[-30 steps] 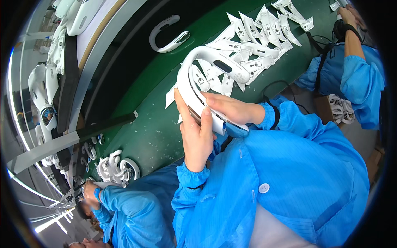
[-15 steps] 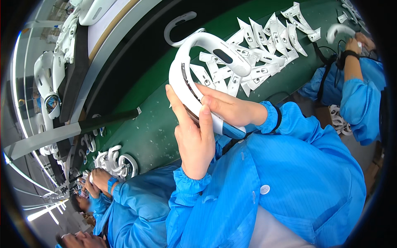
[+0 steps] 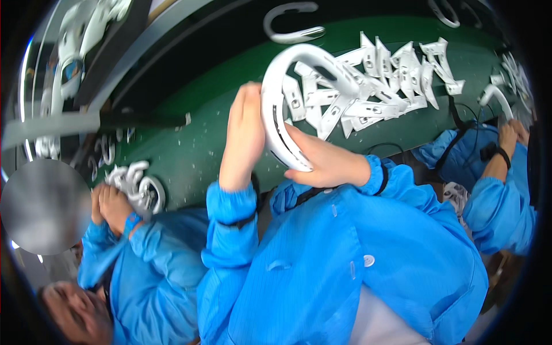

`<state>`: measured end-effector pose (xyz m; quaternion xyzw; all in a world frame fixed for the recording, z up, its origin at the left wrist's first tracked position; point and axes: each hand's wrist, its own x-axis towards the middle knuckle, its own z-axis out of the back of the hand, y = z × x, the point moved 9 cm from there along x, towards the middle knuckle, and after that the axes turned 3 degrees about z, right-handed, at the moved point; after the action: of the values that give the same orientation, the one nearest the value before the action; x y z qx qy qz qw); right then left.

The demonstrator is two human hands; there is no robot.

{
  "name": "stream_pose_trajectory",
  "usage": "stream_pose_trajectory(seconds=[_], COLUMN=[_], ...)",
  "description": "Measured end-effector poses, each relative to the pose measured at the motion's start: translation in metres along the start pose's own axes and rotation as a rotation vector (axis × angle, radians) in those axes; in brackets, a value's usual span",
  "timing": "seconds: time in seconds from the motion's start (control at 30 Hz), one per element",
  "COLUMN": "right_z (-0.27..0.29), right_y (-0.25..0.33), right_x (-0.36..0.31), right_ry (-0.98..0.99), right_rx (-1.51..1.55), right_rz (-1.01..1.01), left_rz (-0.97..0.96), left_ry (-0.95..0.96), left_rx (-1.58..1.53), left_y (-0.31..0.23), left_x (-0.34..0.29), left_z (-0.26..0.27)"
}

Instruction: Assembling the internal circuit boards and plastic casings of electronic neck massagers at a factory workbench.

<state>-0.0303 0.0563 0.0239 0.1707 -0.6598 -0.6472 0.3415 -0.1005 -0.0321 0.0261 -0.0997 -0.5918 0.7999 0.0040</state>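
Head view: a glossy white, hook-shaped plastic device (image 3: 271, 92) is held raised in front of the wearer's body, curved end upward. The bare right hand (image 3: 329, 161) grips its lower end, pinching it between thumb and fingers. The bare left hand (image 3: 244, 135) stands upright along the outer edge, fingers straight and side by side; how firmly it presses cannot be told. Behind the device, a heap of white, curved plastic panels (image 3: 376, 108) lies on a dark green work table (image 3: 195, 155). Beyond the heap, toward the far edge, lies a white, C-shaped plastic part (image 3: 293, 35). To the left, a co-worker's hands (image 3: 115, 208) are near a cluster of white, curved plastic parts (image 3: 152, 192). At right, another co-worker's hand (image 3: 507, 141) is near a white, arched plastic part (image 3: 499, 98).
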Motion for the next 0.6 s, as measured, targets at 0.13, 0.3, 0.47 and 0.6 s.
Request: stream_pose_trajectory(seconds=[0.13, 0.3, 0.47, 0.6], right_z=[-0.021, -0.022, -0.015, 0.001], right_y=[-0.019, -0.026, -0.034, -0.019], right_x=[-0.004, -0.007, -0.007, -0.011], right_ry=[0.216, 0.233, 0.207, 0.173], right_rx=[-0.088, -0.166, 0.533, 0.049], right_rz=[-0.246, -0.151, -0.354, -0.243], left_rz=[0.345, 0.245, 0.212, 0.131], left_ry=[0.126, -0.085, 0.039, -0.009], left_rx=[-0.727, -0.491, -0.651, -0.576], left_y=[0.014, 0.011, 0.003, -0.011], left_x=[0.001, -0.007, 0.000, -0.007], left_z=[-0.016, -0.009, -0.030, -0.038])
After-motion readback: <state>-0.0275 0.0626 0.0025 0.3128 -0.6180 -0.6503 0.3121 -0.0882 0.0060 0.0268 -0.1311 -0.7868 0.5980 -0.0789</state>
